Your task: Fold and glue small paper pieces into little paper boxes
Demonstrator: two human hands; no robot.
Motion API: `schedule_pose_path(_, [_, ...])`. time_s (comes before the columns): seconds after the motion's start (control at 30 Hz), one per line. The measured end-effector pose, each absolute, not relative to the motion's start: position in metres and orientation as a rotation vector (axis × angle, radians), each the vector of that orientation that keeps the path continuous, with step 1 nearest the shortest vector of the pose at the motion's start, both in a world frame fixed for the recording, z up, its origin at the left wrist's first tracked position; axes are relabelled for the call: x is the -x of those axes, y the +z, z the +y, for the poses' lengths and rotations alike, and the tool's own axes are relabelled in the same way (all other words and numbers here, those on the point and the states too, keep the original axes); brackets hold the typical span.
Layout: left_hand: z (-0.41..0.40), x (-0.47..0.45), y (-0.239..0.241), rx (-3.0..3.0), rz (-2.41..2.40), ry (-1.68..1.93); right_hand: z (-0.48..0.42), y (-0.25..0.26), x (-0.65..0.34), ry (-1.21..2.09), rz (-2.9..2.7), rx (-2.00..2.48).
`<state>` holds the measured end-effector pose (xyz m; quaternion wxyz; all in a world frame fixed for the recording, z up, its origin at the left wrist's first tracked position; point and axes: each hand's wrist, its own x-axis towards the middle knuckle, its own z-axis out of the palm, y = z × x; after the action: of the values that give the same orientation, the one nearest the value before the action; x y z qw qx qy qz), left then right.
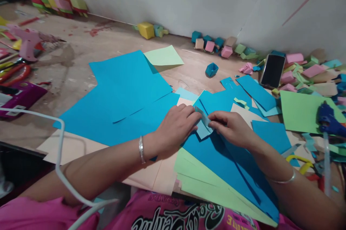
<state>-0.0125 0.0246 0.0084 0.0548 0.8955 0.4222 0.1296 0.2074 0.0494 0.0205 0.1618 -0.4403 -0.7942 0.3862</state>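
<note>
A small piece of folded light-blue paper is between my two hands, above the blue sheets. My left hand pinches its left edge, fingers curled. On the other side my right hand grips the right edge between thumb and fingertips. Creases stand up along the piece, though my fingers cover part of it. Under my left forearm lies a large blue paper sheet. More blue paper spreads beneath my right hand, over light-green sheets and pale peach paper.
A phone lies at the right near many folded paper pieces. A blue glue gun and yellow-handled scissors sit far right. A pink glue gun stands left. A white cable crosses my left arm. Small paper boxes line the wall.
</note>
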Motion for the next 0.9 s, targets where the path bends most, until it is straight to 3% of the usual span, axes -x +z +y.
schedule_pose_path(0.23, [0.024,0.016,0.011,-2.801,1.210,0.509,0.051,0.018,-0.208,1.169,-2.220,1.253])
schedule_pose_path(0.4, [0.024,0.015,0.008,-2.791,1.225,0.452,0.050,0.006,-0.206,0.845,-2.293,1.324])
schedule_pose_path(0.67, [0.024,0.015,0.012,-2.682,1.326,0.346,0.047,-0.003,-0.201,0.006,-2.510,1.155])
schedule_pose_path(0.9, [0.028,0.018,0.009,-2.616,1.339,0.265,0.045,0.003,-0.195,-0.129,-2.739,0.845])
